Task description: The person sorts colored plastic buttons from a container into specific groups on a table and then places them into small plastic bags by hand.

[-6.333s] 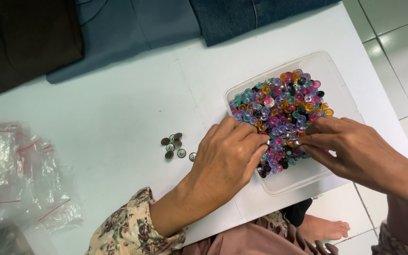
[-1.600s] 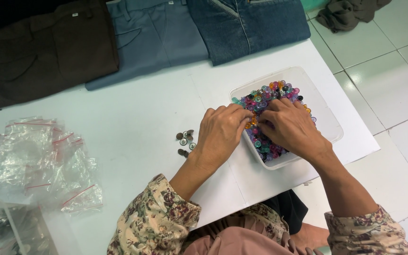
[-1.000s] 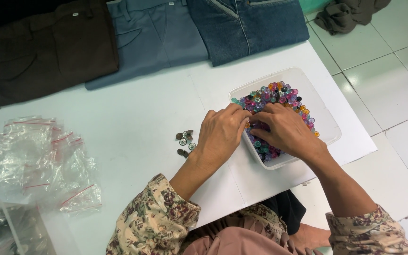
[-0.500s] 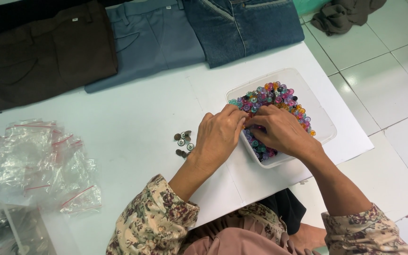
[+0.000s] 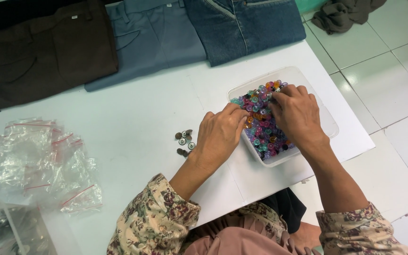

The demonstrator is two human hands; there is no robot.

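Clear rectangular plastic tub (image 5: 327, 123) of small multicoloured translucent buttons (image 5: 260, 125) near right table edge. Left hand (image 5: 220, 134) at tub's left wall, fingers curled into buttons; grip hidden, cannot tell. Right hand (image 5: 297, 115) palm-down over pile, fingertips pinched; contents unclear. Small cluster of dark metal buttons (image 5: 184, 141) just left.

Both arms wear long sleeves of a cream fabric printed with small flowers and leaves in brown, dull red and green. The sleeves are pushed up, bunching at the lower middle and lower right of the frame. The left hand (image 5: 219, 134) and right hand (image 5: 297, 113) are bare. A pinkish-brown pleated garment covers the lap at bottom centre.
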